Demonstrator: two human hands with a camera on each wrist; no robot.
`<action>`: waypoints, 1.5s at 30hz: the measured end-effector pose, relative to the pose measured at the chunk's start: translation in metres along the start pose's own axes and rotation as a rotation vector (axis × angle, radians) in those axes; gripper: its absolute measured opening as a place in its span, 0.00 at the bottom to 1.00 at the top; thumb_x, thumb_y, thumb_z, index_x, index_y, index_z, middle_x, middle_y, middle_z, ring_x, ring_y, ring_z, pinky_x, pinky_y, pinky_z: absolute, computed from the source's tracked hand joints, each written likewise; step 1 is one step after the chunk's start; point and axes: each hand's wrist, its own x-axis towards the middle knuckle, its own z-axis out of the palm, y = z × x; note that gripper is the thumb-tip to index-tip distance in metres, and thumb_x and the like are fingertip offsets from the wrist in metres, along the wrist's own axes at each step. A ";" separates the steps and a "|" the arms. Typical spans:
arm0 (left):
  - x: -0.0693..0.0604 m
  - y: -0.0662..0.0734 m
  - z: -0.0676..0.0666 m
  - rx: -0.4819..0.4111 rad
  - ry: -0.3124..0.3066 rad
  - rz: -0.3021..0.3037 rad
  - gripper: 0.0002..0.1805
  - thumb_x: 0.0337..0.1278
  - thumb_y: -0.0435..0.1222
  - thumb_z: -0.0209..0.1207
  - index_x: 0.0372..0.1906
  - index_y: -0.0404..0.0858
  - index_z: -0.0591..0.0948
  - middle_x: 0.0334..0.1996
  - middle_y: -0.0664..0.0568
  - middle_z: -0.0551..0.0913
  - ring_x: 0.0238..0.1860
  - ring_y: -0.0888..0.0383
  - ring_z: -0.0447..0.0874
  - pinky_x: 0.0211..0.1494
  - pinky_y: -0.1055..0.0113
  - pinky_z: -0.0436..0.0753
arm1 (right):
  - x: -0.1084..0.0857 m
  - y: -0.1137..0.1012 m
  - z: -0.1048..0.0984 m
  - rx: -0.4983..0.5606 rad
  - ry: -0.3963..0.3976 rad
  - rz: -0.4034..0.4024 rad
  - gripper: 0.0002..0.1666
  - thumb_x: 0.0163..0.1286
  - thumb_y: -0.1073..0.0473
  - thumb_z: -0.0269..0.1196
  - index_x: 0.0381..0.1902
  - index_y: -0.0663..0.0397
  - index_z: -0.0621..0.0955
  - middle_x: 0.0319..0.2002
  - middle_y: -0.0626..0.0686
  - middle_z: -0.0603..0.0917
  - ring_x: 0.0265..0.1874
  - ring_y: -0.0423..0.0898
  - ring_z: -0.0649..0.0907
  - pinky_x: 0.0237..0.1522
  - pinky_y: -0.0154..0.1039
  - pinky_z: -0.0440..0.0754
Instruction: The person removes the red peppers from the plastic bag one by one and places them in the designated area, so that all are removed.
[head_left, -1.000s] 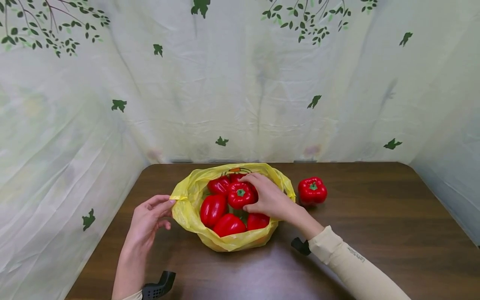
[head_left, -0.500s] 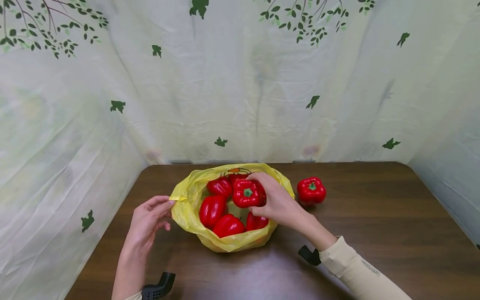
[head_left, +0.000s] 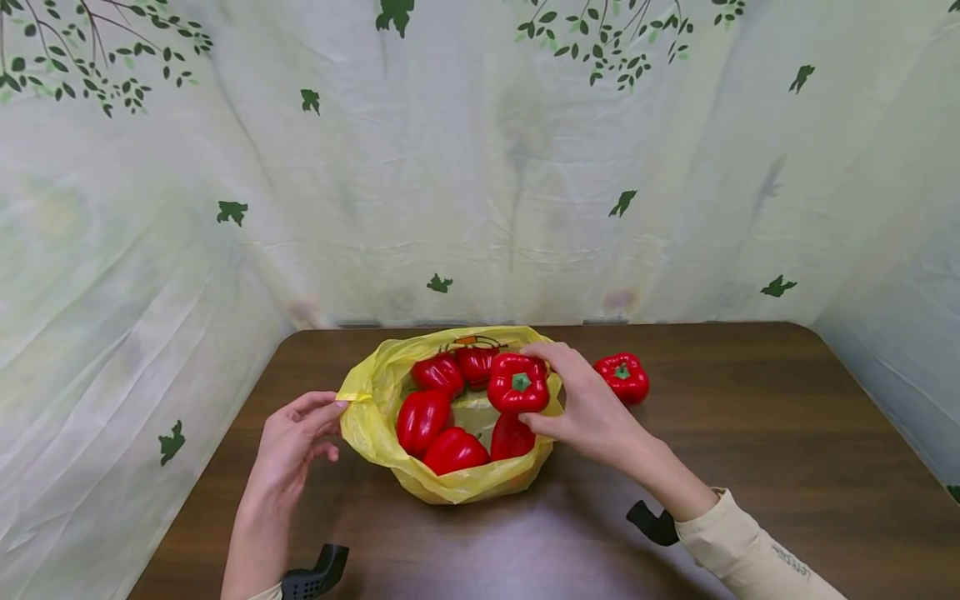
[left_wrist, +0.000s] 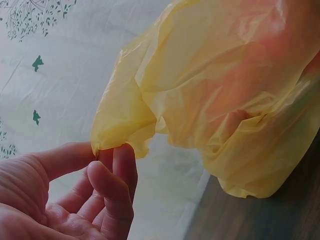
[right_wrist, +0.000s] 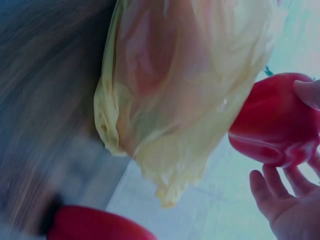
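Left hand (head_left: 300, 437) pinching bag (head_left: 372, 425), right hand (head_left: 585, 407) holding red pepper (head_left: 519, 383), partly hiding loose pepper (head_left: 626, 379)

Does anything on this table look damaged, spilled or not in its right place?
No damage or spill shows. Only a lone pepper stands out slightly: it sits on the table, outside the bag, while several others lie inside.
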 end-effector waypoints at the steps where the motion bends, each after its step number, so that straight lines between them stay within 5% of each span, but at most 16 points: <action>1: 0.000 0.000 0.000 0.002 0.000 0.000 0.12 0.58 0.40 0.68 0.43 0.39 0.81 0.32 0.52 0.83 0.28 0.57 0.82 0.22 0.68 0.82 | -0.001 0.001 -0.002 0.000 0.005 -0.004 0.43 0.50 0.60 0.77 0.63 0.50 0.72 0.61 0.46 0.73 0.61 0.43 0.71 0.57 0.47 0.78; 20: 0.000 -0.002 0.000 0.009 -0.010 0.007 0.12 0.59 0.40 0.68 0.43 0.39 0.80 0.33 0.52 0.84 0.29 0.56 0.82 0.24 0.68 0.83 | -0.028 0.017 -0.036 -0.006 0.055 0.022 0.46 0.48 0.62 0.78 0.64 0.47 0.70 0.60 0.44 0.72 0.58 0.43 0.72 0.49 0.45 0.83; 33: 0.000 0.000 0.000 0.004 -0.009 0.001 0.13 0.59 0.40 0.68 0.44 0.39 0.81 0.32 0.52 0.84 0.29 0.56 0.83 0.23 0.68 0.82 | -0.044 0.027 -0.052 -0.048 0.098 0.125 0.48 0.47 0.62 0.80 0.65 0.47 0.70 0.59 0.45 0.73 0.56 0.43 0.75 0.45 0.44 0.85; 45: 0.001 0.000 0.003 0.015 -0.005 0.005 0.14 0.58 0.41 0.68 0.44 0.38 0.80 0.33 0.52 0.84 0.30 0.56 0.83 0.23 0.68 0.82 | -0.057 0.035 -0.084 -0.038 0.176 0.148 0.47 0.50 0.61 0.79 0.67 0.49 0.71 0.60 0.47 0.75 0.55 0.43 0.76 0.51 0.21 0.74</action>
